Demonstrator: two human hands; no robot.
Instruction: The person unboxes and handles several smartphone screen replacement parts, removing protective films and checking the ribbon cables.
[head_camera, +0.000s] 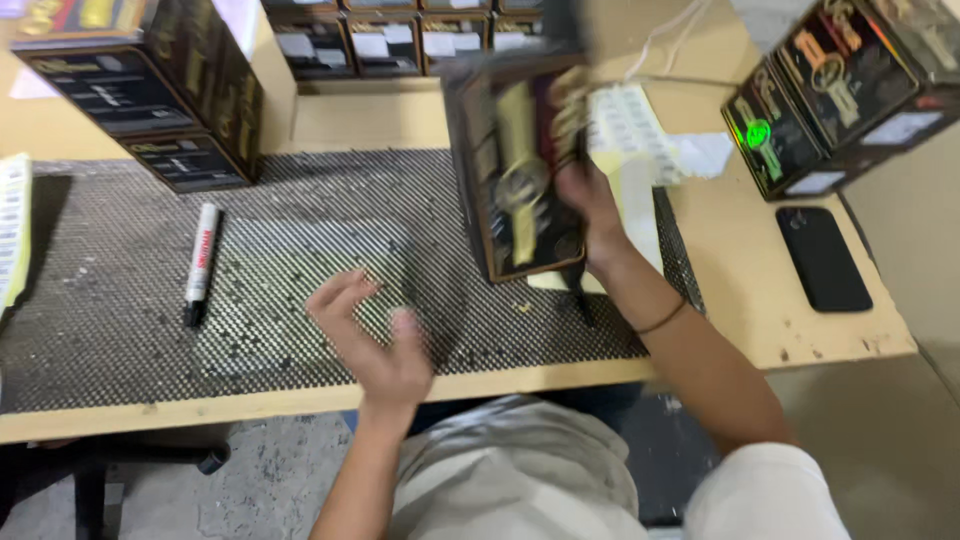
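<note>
Fingers of my right hand clamp the dark gold-printed box, upright at upper centre of the frame, long axis near vertical, its lower end on the black mesh mat. My left hand hovers lower left of it, fingers spread, holding nothing. The box shows blurred.

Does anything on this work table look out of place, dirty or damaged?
Small dark specks lie scattered over the perforated mat, mostly near the open left hand. The table edge looks chipped near the black phone. The marker lies loose. The right hand holds a dark box tilted.
</note>
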